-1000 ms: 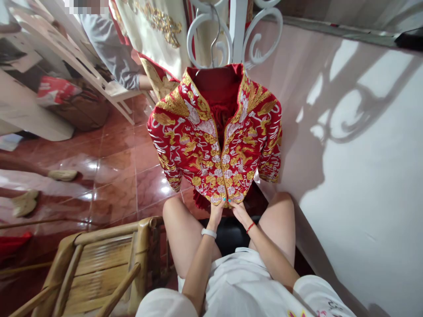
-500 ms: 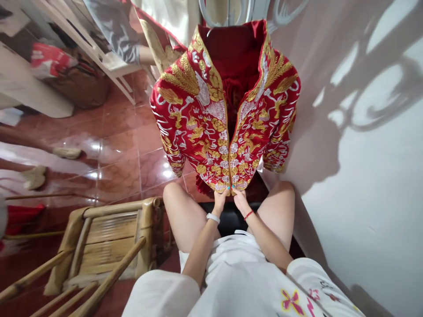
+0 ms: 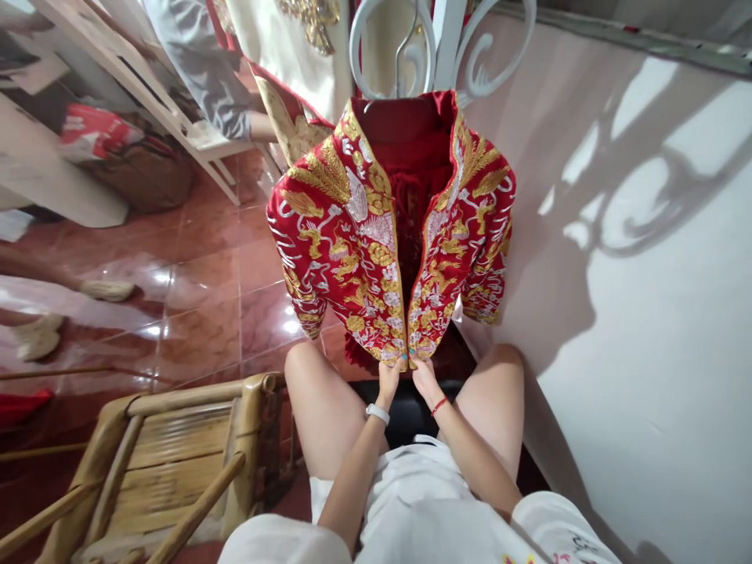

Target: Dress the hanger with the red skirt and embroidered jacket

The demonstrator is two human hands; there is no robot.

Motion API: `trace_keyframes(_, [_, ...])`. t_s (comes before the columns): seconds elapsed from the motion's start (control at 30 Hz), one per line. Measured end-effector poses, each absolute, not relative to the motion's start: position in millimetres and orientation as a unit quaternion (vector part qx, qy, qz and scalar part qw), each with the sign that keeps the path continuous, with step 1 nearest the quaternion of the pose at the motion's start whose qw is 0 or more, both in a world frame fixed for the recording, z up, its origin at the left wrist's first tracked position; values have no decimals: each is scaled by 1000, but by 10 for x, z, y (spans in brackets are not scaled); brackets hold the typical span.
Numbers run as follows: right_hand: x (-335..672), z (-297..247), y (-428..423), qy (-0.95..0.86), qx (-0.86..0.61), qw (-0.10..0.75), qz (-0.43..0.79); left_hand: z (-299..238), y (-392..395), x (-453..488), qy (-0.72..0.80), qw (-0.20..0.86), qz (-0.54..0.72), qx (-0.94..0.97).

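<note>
A red jacket point(image 3: 352, 243) thick with gold and silver embroidery hangs on a hanger from a white scrolled metal stand point(image 3: 443, 39) in front of me. Its front is open down the middle. My left hand point(image 3: 388, 377), with a white band at the wrist, pinches the bottom edge of the jacket's left front panel. My right hand point(image 3: 424, 376), with a red cord at the wrist, pinches the bottom edge of the right panel. The two hands are side by side at the hem, above my bare knees.
I sit on a dark stool point(image 3: 405, 411). A bamboo chair point(image 3: 170, 462) stands at my lower left on the glossy red tile floor point(image 3: 205, 290). A white wall point(image 3: 658, 329) runs along the right. Another person in a grey sleeve point(image 3: 203, 66) works behind a white frame at upper left.
The view has tilted up and back, so the stand's scrolls show again. My hands stay at the hem; the jacket's front panels hang slightly more apart than a second ago.
</note>
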State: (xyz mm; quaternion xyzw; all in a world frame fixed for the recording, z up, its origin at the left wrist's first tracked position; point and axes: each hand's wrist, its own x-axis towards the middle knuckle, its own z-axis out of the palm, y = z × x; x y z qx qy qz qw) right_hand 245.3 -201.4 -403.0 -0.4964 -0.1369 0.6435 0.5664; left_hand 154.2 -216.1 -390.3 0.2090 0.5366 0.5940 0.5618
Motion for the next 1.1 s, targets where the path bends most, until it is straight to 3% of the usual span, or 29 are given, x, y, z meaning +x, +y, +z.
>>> trace_keyframes(0.1, [2584,-4039,-2007,-148,-520,549,638,-3923,-2153,1546,537,559,600,197])
trace_keyframes(0.23, [2750,-3966,-2022,-180,-689,543,445,-3987,-2121,1535,540,556,609,172])
trace_keyframes(0.3, [2756,-3887,-2024,-280,-701,517,404,-4029,-2105,1536,540,560,608,162])
trace_keyframes(0.4, [2664,-3762,-2014,-478,-633,431,430,-4077,-2095,1547,536,570,603,153])
trace_keyframes(0.5, [2557,-3690,-2009,-557,-625,371,403,-4098,-2100,1550,535,576,599,149])
trace_keyframes(0.97, [2486,-3610,-2009,-538,-636,384,398,-4042,-2124,1565,518,592,599,150])
trace_keyframes(1.1, [2524,-3596,-1931,-464,-636,344,511,-4044,-2123,1569,517,590,602,146])
